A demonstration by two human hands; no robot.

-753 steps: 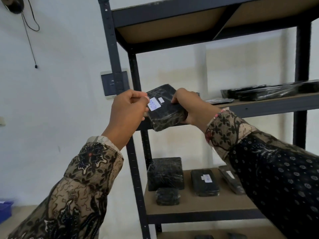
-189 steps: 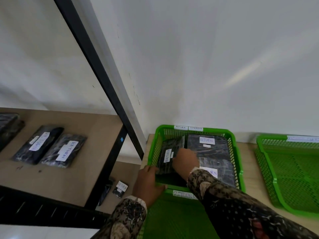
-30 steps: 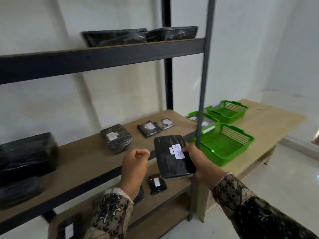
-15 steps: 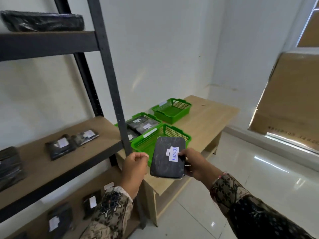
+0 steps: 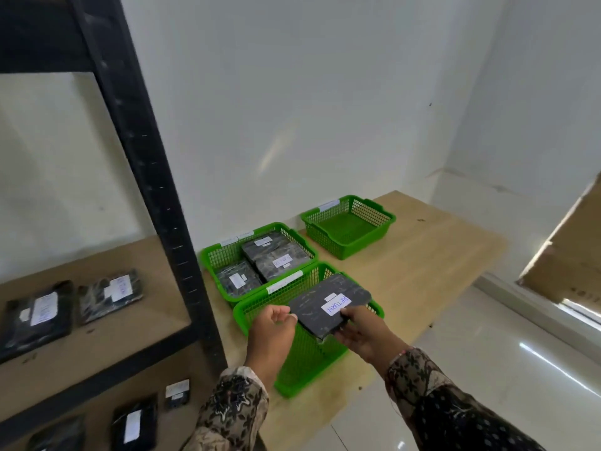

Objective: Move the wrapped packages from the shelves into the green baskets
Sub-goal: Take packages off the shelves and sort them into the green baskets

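While my right hand (image 5: 359, 332) is gripping the near end of the package (image 5: 329, 304), thumb on top beside its white RETURN label (image 5: 336, 304) and fingers curled beneath, I am holding it flat in the air above the near basket (image 5: 257, 315), not yet touching the mesh. My left hand (image 5: 272, 328) is hovering just beside the package's left edge, fingers loosely curled and holding nothing. Judging by how it is keeping its shape while projecting from a one-ended grip, the package is stiff and fairly light; the glossy black wrap is probably slippery, so I am rating the short end or both long edges as the sounder places to take hold, clear of the label. The near basket is showing no contents where visible, though my hands are hiding part of it. The middle basket (image 5: 211, 258) is holding at least three wrapped packages lying flat; the far basket (image 5: 387, 219) is showing bare mesh. All three are sitting on the table (image 5: 432, 255). More labelled packages are lying on the shelf (image 5: 97, 336) to my left and on the one below it, so I am judging the task part done.
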